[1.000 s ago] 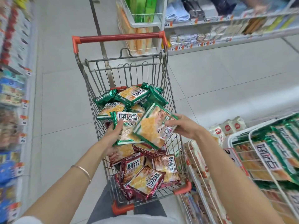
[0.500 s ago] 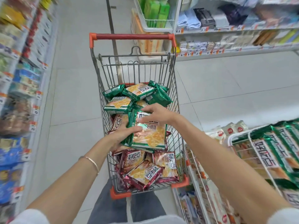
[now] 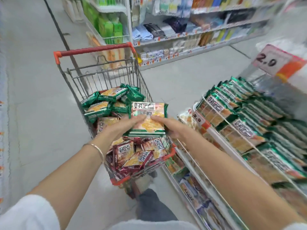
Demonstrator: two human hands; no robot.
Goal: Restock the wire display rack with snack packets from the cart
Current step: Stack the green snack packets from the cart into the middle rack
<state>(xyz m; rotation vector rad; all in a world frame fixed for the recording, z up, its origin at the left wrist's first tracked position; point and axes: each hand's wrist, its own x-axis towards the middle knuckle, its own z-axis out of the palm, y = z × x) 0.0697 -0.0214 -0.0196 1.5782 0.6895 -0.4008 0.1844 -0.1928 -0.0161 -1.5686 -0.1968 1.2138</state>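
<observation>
A level stack of green snack packets (image 3: 147, 120) is held above the cart (image 3: 106, 77), which carries green and maroon packets (image 3: 126, 153); the wire display rack (image 3: 201, 99) alongside holds green rows.

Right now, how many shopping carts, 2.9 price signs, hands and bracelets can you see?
Shopping cart: 1
2.9 price signs: 2
Hands holding the green snack packets: 2, left hand, right hand
Bracelet: 1
Total: 6

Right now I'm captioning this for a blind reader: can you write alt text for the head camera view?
A left hand and a right hand grip a stack of green snack packets above a red-handled cart holding loose packets. To the right stands a wire display rack, already lined with matching green packets.
</observation>
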